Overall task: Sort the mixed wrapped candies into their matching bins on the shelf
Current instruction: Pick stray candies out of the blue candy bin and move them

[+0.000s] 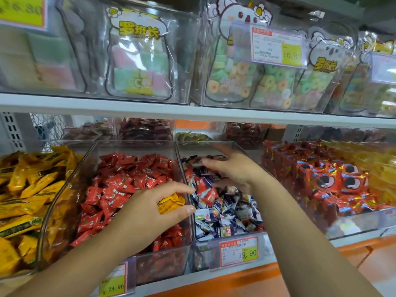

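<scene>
My left hand [150,209] hovers over the clear bin of red wrapped candies [120,185] and grips a yellow wrapped candy [170,203] between thumb and fingers. My right hand [233,170] reaches into the neighbouring clear bin of dark blue and white candies [225,213], fingers spread and blurred above the pile. A few stray red candies [206,192] lie among the blue ones. Far left stands the bin of yellow candies [25,200].
A bin of red packets with cartoon eyes [325,183] stands on the right. Price tags [239,250] hang on the bin fronts. The upper shelf [192,110] carries clear boxes with bags of gummy rings [246,80]. More bins sit behind the front row.
</scene>
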Demonstrator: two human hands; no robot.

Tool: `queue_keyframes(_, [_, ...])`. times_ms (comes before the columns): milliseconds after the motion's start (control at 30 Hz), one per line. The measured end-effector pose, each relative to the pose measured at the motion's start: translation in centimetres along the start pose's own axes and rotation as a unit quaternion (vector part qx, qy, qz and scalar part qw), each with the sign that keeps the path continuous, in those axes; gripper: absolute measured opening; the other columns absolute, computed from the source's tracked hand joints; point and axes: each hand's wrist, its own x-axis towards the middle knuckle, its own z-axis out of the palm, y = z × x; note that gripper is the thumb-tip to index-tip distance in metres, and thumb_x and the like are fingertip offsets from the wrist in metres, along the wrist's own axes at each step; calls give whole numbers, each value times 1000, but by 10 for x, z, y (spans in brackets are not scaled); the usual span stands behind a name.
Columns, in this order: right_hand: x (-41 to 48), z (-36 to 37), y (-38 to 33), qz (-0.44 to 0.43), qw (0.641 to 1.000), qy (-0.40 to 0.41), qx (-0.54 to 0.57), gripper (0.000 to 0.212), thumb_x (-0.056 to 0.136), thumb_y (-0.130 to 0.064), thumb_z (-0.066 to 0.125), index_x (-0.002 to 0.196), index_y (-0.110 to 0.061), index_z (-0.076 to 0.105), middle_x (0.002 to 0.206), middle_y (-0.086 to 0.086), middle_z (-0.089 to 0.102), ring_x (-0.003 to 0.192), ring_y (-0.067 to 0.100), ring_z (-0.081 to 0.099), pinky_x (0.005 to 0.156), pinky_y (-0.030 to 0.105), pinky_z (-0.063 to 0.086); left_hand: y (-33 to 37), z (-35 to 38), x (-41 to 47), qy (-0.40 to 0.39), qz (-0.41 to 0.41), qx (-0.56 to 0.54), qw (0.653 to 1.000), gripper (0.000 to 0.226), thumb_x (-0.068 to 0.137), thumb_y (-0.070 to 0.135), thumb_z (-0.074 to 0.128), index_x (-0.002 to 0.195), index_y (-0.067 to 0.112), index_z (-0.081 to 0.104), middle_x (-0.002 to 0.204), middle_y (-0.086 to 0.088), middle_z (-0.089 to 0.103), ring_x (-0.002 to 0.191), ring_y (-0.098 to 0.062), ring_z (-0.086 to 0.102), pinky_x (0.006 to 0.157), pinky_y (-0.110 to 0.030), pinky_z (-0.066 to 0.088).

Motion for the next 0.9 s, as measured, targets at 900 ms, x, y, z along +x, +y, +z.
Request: queue_keyframes(900, [11, 16, 42, -84, 916, 87, -382, 45, 90, -38, 63, 132, -35, 50, 130, 13, 39, 108, 31, 54, 97, 36, 47, 4, -1, 0, 6, -9, -9, 1000, 21, 78, 47, 69, 97, 53, 65, 86, 34, 64, 57, 2, 56, 59, -8, 40])
